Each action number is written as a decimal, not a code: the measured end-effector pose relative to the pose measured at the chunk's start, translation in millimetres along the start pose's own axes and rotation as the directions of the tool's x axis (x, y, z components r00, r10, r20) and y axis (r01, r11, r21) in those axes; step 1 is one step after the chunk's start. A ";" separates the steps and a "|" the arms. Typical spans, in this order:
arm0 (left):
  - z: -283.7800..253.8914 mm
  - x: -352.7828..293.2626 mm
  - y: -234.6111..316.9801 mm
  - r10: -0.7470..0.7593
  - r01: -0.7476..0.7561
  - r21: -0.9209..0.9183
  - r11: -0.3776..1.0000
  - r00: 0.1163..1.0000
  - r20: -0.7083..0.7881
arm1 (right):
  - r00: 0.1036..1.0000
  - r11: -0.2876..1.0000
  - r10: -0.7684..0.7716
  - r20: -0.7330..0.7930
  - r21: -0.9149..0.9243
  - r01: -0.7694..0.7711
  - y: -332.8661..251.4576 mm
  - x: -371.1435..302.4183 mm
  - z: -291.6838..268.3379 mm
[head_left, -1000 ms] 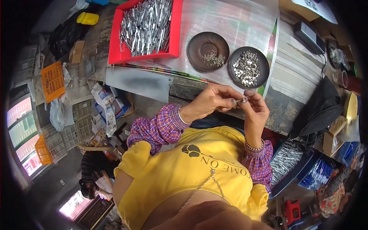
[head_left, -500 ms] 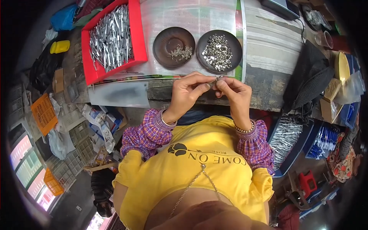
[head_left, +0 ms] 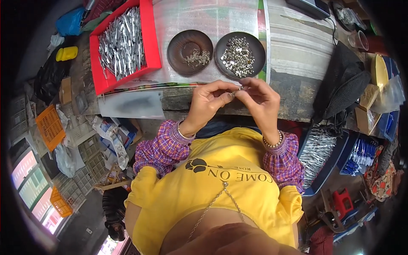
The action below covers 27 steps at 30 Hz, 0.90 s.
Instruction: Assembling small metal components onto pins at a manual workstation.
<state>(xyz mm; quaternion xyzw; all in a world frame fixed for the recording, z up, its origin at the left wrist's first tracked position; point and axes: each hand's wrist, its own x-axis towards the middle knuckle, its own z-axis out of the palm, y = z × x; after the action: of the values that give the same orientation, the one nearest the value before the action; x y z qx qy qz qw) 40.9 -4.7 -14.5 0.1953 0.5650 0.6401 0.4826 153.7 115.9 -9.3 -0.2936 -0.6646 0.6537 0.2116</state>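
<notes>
My left hand (head_left: pixel 207 103) and my right hand (head_left: pixel 262 101) meet fingertip to fingertip over the bench's near edge. Between them is a small shiny metal piece (head_left: pixel 240 88), too small to name and partly covered by the fingers. Left thumb and forefinger pinch it from one side; the right thumb and fingers close on its other end. Just beyond stands a dark round dish (head_left: pixel 219 63) with shiny round metal pieces (head_left: pixel 239 57). A second dark dish (head_left: pixel 173 59) beside it on the left holds thin little metal pins (head_left: pixel 198 58).
A red box (head_left: pixel 151 36) full of slim silvery metal parts (head_left: pixel 122 44) stands at the left. A translucent sheet (head_left: pixel 131 105) hangs at the bench edge. On the right lie a black mesh bag (head_left: pixel 346 85) and, lower, a blue bin (head_left: pixel 325 172) of silvery parts.
My right fingers have straightened and shifted slightly on the small metal piece. My left hand keeps its pinch almost unmoved.
</notes>
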 end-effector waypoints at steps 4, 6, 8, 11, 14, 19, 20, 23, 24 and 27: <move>-1.8 -1.3 0.3 -0.028 0.028 -0.036 0.999 1.000 -0.007 | 0.985 0.978 0.062 -0.160 0.205 -0.028 6.4 4.6 -3.1; -1.4 0.5 -0.8 -0.029 0.029 -0.056 0.998 1.000 0.004 | 0.994 0.991 -0.032 -0.105 0.123 0.045 4.8 2.4 -0.2; 0.6 1.6 -0.5 -0.030 0.031 -0.076 0.997 0.999 0.016 | 1.000 0.998 0.004 0.008 0.067 -0.005 5.8 -1.5 4.6; 4.8 -0.1 3.4 -0.027 0.023 -0.079 0.997 0.999 -0.043 | 0.990 0.971 0.114 -0.081 0.221 -0.094 8.5 1.2 -3.5; 3.1 1.1 3.9 -0.049 0.049 -0.012 0.999 0.999 -0.020 | 0.998 0.994 0.061 -0.022 0.094 -0.058 14.9 -3.6 -4.5; 3.5 2.1 0.3 -0.021 0.019 -0.083 0.996 1.000 -0.019 | 0.994 0.989 0.109 -0.007 0.098 -0.107 20.1 -6.2 -1.5; 3.1 1.9 0.7 -0.023 0.021 -0.082 0.996 1.000 -0.020 | 0.994 0.989 0.110 -0.007 0.099 -0.109 18.7 -6.2 -1.0; 2.7 1.6 1.7 -0.038 0.037 -0.064 0.997 0.999 -0.017 | 0.998 0.999 0.037 -0.059 0.042 -0.035 11.9 -4.2 1.1; 2.7 0.8 1.8 -0.035 0.034 -0.041 0.999 0.999 -0.022 | 0.997 0.999 -0.033 -0.074 -0.021 0.031 10.0 -4.5 3.1; 1.3 0.2 2.3 -0.034 0.034 0.006 0.999 0.999 0.007 | 0.997 0.994 -0.062 -0.038 -0.092 0.059 7.1 -5.8 0.1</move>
<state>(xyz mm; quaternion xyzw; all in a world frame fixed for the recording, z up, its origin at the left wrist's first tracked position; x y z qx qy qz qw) 40.9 -3.6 -12.1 0.1892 0.5683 0.6297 0.4948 158.7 111.7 -15.7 -0.2959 -0.6979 0.6099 0.2311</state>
